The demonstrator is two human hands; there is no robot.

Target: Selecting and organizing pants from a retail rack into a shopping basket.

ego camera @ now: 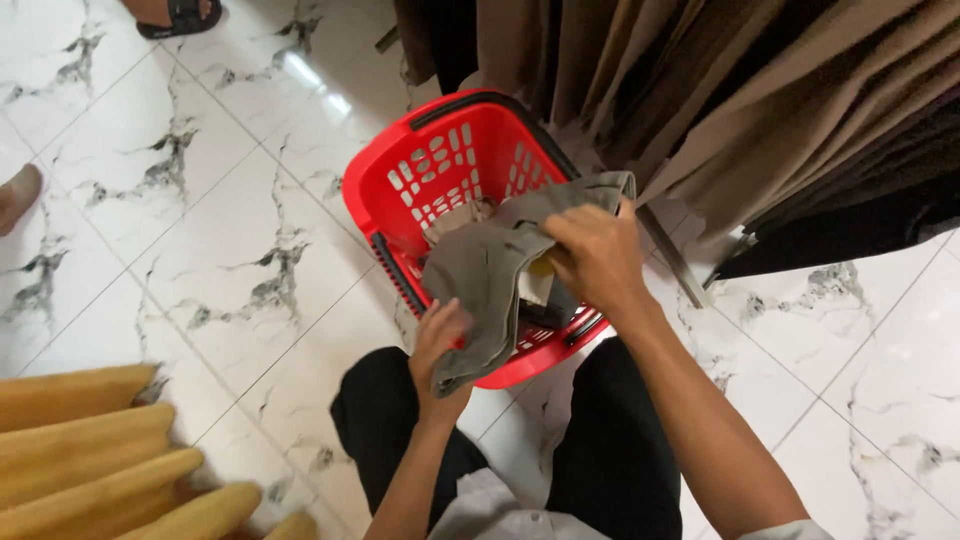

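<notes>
— Which way does the grey-brown folded cloth garment (490, 270) run?
— Long axis from 7 to 1 o'clock, over the one red plastic slotted basket (440, 165).
— And the hands?
— Left hand (440, 350) grips its lower end, right hand (595, 255) clutches the upper. One garment held.

This looks like a clothing shop. A red plastic shopping basket (450, 170) sits on a glossy white marble-patterned tile floor (220, 240), brown and beige garments (760, 100) hang in a dense row at the upper right, and folded mustard-yellow fabric (90, 450) lies stacked at the lower left.
</notes>
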